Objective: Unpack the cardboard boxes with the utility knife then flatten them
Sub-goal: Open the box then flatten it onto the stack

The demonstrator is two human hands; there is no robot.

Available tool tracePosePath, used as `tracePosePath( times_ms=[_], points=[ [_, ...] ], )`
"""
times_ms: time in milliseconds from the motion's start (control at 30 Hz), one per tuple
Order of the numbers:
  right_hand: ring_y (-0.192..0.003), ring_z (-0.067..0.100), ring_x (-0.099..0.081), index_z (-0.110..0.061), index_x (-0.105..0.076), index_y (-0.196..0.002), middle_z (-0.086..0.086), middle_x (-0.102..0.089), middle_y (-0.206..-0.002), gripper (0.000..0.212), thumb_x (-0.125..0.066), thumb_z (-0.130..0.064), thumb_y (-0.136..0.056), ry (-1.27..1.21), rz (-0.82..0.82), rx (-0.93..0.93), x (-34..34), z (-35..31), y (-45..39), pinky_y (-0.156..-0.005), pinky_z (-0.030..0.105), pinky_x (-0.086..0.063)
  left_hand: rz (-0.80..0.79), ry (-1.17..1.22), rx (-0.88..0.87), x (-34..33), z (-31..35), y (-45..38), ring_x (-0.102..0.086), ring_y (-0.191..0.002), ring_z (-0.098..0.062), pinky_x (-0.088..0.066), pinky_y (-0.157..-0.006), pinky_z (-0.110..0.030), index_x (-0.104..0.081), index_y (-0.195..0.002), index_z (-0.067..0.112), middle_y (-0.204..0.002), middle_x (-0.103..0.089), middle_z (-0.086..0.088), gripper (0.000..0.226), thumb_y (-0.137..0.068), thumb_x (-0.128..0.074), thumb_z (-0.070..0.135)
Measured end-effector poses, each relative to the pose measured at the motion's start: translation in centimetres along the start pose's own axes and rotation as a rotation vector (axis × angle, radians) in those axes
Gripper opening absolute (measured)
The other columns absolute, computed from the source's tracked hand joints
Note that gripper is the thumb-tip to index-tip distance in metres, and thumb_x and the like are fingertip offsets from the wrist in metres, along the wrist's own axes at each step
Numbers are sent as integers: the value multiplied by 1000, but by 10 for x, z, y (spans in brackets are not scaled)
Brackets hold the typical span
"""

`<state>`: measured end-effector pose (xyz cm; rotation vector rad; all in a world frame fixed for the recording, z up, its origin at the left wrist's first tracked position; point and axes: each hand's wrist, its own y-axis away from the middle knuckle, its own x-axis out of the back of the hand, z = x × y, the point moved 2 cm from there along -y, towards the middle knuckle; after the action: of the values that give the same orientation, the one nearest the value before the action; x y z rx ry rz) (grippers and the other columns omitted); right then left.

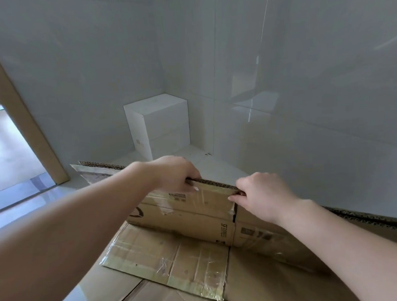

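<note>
Both my arms reach forward over brown cardboard on the floor. My left hand (175, 173) grips the top edge of a standing cardboard panel (187, 210), fingers curled over the corrugated edge, thumb on the near face. My right hand (262, 196) grips the same top edge further right, just beside a vertical split in the panel, fingers hooked over the edge and thumb pressed against the front.

The panel stands nearly upright, its near face toward me, marked with clear packing tape, a printed label and part of a dark round logo at lower left. Its base meets a flattened flap (171, 260) that lies toward me, also crossed with strips of shiny tape. More flat cardboard (264, 282) lies under and to the right of it, and another corrugated edge runs along the base of the right wall.

A white box (159, 124) sits in the far corner on the pale floor (23, 203), well apart from the cardboard. Glossy grey-white walls (304, 75) meet behind it. A wooden door frame (18, 113) stands at left with an opening beyond it.
</note>
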<state>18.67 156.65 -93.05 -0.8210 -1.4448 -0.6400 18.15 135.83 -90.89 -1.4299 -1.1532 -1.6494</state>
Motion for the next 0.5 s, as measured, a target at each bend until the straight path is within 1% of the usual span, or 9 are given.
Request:
tracePosePath(
  times_ms=[33, 100, 133, 167, 200, 267, 367, 433, 500],
  points=[
    [-69, 21, -54, -21, -44, -68, -5, -49, -66, 40, -57, -53, -89, -61, -25, -39, 1, 5, -1, -66, 32, -47, 55, -24, 7, -2, -1, -2, -50, -74, -13, -38, -65, -27, -62, -97, 29, -71, -52, 17, 13, -93, -54, 39],
    [-77, 20, -59, -19, -58, -84, -3, -60, -78, 33, -67, -51, -83, -118, -72, -119, 5, 19, 1, -70, 33, -49, 118, -41, 36, -1, -4, -7, -49, -76, -14, -37, -67, -27, -63, -108, 30, -75, -55, 14, 20, -94, -53, 39],
    [-81, 21, -60, -18, -61, -89, -2, -62, -82, 32, -68, -49, -83, -82, -82, -149, 9, 26, 2, -70, 32, -49, 142, -62, 43, 2, -4, -10, -52, -79, -16, -37, -67, -27, -62, -111, 30, -79, -59, 11, 22, -95, -51, 39],
    [-81, 22, -59, -18, -61, -88, -3, -62, -81, 30, -67, -47, -84, -30, -75, -174, 16, 33, 4, -67, 31, -45, 173, -93, 42, 7, -4, -14, -54, -82, -18, -38, -67, -27, -62, -113, 30, -83, -62, 8, 23, -95, -50, 39],
    [-77, 23, -56, -17, -58, -83, -4, -58, -75, 30, -65, -46, -87, 24, -45, -194, 26, 39, 5, -62, 30, -40, 217, -130, 35, 16, -2, -19, -57, -84, -20, -38, -67, -28, -61, -114, 29, -85, -64, 5, 24, -96, -48, 39],
    [-72, 25, -51, -17, -44, -69, -5, -45, -64, 39, -61, -45, -90, 136, 66, -223, 59, 49, 6, -58, 31, -32, 339, -217, 21, 48, 4, -31, -59, -83, -23, -38, -64, -29, -59, -112, 27, -82, -63, 2, 24, -98, -44, 38],
    [-70, 28, -49, -20, -29, -61, -4, -35, -60, 48, -58, -41, -93, 312, 266, -220, 123, 54, 5, -56, 31, -29, 560, -267, 31, 114, 10, -37, -59, -86, -26, -35, -62, -30, -58, -114, 28, -86, -64, 0, 23, -97, -46, 37],
    [-65, 27, -43, -20, -32, -61, -3, -36, -59, 46, -59, -37, -93, 358, 369, -208, 157, 52, 1, -54, 31, -28, 653, -209, 44, 147, 9, -31, -61, -88, -28, -38, -66, -30, -56, -121, 32, -91, -68, -1, 27, -96, -49, 36],
    [-69, 28, -45, -18, -44, -64, -1, -42, -62, 36, -65, -34, -89, 335, 403, -193, 175, 46, -4, -58, 30, -31, 695, -141, 60, 161, 3, -21, -61, -91, -27, -44, -74, -31, -52, -128, 35, -97, -70, 3, 34, -94, -53, 34]
  ],
)
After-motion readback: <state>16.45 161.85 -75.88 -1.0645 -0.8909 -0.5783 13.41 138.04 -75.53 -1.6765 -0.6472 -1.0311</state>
